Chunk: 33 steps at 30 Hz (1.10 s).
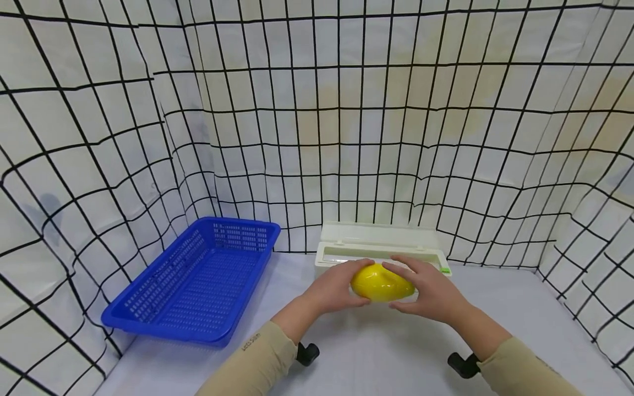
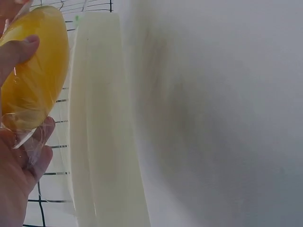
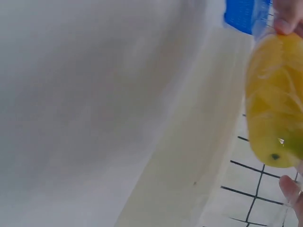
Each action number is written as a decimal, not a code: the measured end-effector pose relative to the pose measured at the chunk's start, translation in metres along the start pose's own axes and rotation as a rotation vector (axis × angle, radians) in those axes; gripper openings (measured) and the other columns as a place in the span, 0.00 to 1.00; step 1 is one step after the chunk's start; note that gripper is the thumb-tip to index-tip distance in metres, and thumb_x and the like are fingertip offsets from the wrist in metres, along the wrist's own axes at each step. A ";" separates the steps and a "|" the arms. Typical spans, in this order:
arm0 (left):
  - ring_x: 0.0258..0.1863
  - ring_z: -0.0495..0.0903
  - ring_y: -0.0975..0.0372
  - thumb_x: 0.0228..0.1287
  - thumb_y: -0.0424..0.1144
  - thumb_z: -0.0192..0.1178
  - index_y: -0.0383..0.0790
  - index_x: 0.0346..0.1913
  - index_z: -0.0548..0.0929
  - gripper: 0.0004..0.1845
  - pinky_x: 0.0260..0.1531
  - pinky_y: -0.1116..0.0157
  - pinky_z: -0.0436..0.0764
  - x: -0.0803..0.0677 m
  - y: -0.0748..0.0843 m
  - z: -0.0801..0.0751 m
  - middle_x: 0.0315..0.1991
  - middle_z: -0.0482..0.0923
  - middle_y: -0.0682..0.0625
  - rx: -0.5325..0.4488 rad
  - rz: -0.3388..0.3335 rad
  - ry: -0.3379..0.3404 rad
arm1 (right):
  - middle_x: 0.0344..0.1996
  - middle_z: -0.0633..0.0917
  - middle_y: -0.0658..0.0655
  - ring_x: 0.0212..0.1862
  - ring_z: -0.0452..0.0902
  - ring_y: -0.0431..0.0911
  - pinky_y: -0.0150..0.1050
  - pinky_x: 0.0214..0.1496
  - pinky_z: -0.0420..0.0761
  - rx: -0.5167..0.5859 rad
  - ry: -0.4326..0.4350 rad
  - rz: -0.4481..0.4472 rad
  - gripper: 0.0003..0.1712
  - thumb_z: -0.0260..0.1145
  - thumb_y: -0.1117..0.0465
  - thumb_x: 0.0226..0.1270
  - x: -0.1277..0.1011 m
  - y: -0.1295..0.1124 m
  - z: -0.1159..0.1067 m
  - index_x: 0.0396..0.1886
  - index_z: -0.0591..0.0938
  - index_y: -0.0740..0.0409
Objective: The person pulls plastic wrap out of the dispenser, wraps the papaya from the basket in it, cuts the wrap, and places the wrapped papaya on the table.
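Note:
Both hands hold a yellow mango (image 1: 382, 283) between them, just in front of a white cling-film dispenser box (image 1: 378, 246). My left hand (image 1: 335, 286) grips its left end and my right hand (image 1: 430, 289) curls round its right end. In the left wrist view the mango (image 2: 33, 71) shows under clear film, with my thumb and fingers (image 2: 21, 49) on it and the dispenser box (image 2: 102, 132) beside it. The right wrist view shows the mango (image 3: 274, 99) wrapped in shiny film, fingertips (image 3: 289, 187) at its edges.
A blue plastic basket (image 1: 198, 278) lies at the left on the white table (image 1: 386, 357). Grid-patterned cloth walls close in the table on the left, back and right. Black wrist-camera mounts (image 1: 307, 353) show under both sleeves.

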<state>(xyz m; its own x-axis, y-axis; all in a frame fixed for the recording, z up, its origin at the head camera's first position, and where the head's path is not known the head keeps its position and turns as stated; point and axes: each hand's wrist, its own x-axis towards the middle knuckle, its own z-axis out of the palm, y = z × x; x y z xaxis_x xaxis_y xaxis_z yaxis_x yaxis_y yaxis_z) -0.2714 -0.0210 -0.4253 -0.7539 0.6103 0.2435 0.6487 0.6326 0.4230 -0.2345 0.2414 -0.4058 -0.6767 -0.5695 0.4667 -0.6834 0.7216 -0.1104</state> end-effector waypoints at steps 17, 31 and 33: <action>0.50 0.74 0.66 0.52 0.60 0.73 0.65 0.72 0.64 0.44 0.54 0.59 0.76 0.009 0.002 -0.017 0.60 0.74 0.63 -0.142 -0.109 -0.064 | 0.64 0.75 0.51 0.56 0.78 0.52 0.50 0.53 0.82 0.063 -0.064 0.088 0.48 0.78 0.37 0.50 0.007 0.007 0.005 0.72 0.69 0.36; 0.51 0.75 0.62 0.53 0.61 0.71 0.70 0.75 0.58 0.47 0.54 0.55 0.76 0.017 0.005 -0.040 0.64 0.73 0.58 -0.196 -0.156 -0.134 | 0.61 0.77 0.53 0.54 0.77 0.50 0.52 0.54 0.81 0.183 -0.125 0.169 0.48 0.80 0.51 0.52 0.027 0.009 -0.005 0.73 0.68 0.35; 0.55 0.75 0.61 0.52 0.60 0.72 0.70 0.76 0.55 0.50 0.57 0.53 0.75 0.018 0.004 -0.042 0.67 0.71 0.57 -0.187 -0.150 -0.148 | 0.60 0.77 0.52 0.53 0.76 0.49 0.52 0.53 0.81 0.189 -0.127 0.171 0.48 0.80 0.51 0.52 0.029 0.009 -0.007 0.72 0.68 0.35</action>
<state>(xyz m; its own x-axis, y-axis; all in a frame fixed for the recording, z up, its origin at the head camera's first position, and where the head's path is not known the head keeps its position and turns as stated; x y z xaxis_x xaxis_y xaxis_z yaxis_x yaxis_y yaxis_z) -0.2865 -0.0278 -0.3823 -0.8076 0.5883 0.0417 0.4904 0.6306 0.6015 -0.2588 0.2344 -0.3867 -0.8074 -0.4988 0.3152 -0.5871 0.7322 -0.3452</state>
